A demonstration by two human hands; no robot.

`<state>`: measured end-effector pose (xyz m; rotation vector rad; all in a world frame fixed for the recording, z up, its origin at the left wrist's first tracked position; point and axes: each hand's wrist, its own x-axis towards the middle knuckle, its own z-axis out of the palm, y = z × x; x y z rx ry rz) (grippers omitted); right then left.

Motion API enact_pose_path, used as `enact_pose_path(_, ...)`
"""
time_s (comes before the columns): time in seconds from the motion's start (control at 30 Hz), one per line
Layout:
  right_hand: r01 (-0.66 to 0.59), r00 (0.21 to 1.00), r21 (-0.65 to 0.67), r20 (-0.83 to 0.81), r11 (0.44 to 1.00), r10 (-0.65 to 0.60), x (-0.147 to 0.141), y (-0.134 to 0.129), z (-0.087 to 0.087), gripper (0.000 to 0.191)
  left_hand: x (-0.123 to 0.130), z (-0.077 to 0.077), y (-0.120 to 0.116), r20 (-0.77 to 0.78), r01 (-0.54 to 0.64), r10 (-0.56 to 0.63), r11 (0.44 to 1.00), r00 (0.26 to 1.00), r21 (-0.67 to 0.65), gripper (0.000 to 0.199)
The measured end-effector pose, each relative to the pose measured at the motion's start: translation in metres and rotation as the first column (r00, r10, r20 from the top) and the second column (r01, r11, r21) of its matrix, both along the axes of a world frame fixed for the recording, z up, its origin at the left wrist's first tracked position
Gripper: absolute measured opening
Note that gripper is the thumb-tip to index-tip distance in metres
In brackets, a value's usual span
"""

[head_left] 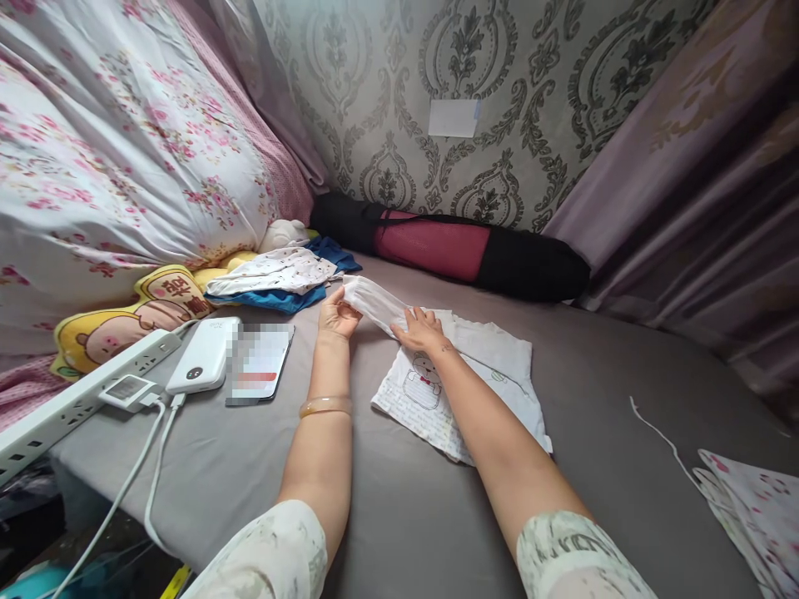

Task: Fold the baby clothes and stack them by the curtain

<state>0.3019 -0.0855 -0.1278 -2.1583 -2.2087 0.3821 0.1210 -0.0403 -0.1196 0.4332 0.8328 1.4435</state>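
A white shirt (499, 353) with a cartoon bear and rows of small lettering lies partly folded on the grey sheet. My left hand (340, 314) is closed on the end of a thin white length of it, probably a sleeve, lifted off the sheet to the left. At the other end of that length my right hand (423, 331) rests on the cloth, palm down with fingers stretched out. The right forearm covers part of the bear print.
Beyond lies a black and pink rolled bag (430, 245). Folded clothes (275, 274), a phone (259, 362), a white power bank (205, 356) and a power strip (93, 391) are on the left. A floral cloth (749, 507) and white cord (662, 441) lie right.
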Motion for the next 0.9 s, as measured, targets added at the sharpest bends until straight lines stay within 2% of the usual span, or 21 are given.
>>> enact_pose_path(0.1,0.032,0.999,-0.015,0.038,0.999,-0.032,-0.007,0.002,0.002,0.077,0.011,0.006,-0.004,0.122,0.049,-0.052,0.998,0.991,0.028,0.020)
enact_pose_path(0.2,0.043,0.999,-0.024,0.012,0.999,-0.043,-0.008,0.003,0.004,0.076,0.022,0.013,-0.006,0.132,0.085,-0.092,0.995,0.987,0.058,0.019)
enact_pose_path(0.3,0.023,0.985,-0.026,-0.170,0.999,-0.027,0.000,0.002,0.007,0.069,0.032,0.019,-0.006,0.087,0.104,-0.111,0.991,0.990,0.082,0.018)
enact_pose_path(0.37,0.072,0.916,0.015,-0.397,0.997,-0.061,0.010,-0.001,0.011,0.060,0.039,0.023,-0.006,0.073,0.118,-0.125,0.988,0.989,0.102,0.018)
enact_pose_path(0.4,0.139,0.840,0.021,-0.532,0.990,-0.107,0.016,-0.004,0.013,0.055,0.044,0.024,-0.006,0.066,0.121,-0.129,0.986,0.989,0.116,0.018)
enact_pose_path(0.43,0.223,0.729,0.002,-0.664,0.975,-0.165,0.023,-0.007,0.015,0.049,0.049,0.025,-0.007,0.056,0.125,-0.133,0.984,0.990,0.130,0.017)
enact_pose_path(0.5,0.365,0.427,-0.116,-0.861,0.924,-0.277,0.036,-0.018,0.020,0.043,0.063,0.025,-0.010,0.009,0.136,-0.139,0.978,0.990,0.161,0.015)
enact_pose_path(0.57,0.405,0.134,-0.261,-0.931,0.876,-0.340,0.051,-0.031,0.025,0.043,0.079,0.025,-0.014,-0.067,0.150,-0.140,0.972,0.988,0.182,0.016)
enact_pose_path(0.63,0.394,-0.056,-0.350,-0.932,0.850,-0.358,0.066,-0.046,0.028,0.044,0.096,0.024,-0.020,-0.138,0.163,-0.139,0.970,0.981,0.181,0.021)
enact_pose_path(0.7,0.382,-0.151,-0.397,-0.918,0.834,-0.368,0.078,-0.060,0.030,0.044,0.113,0.022,-0.027,-0.176,0.182,-0.151,0.968,0.973,0.175,0.027)
enact_pose_path(0.9,0.368,-0.274,-0.451,-0.888,0.813,-0.368,0.097,-0.085,0.024,0.043,0.148,0.008,-0.052,-0.269,0.330,-0.266,0.915,0.926,0.230,0.030)
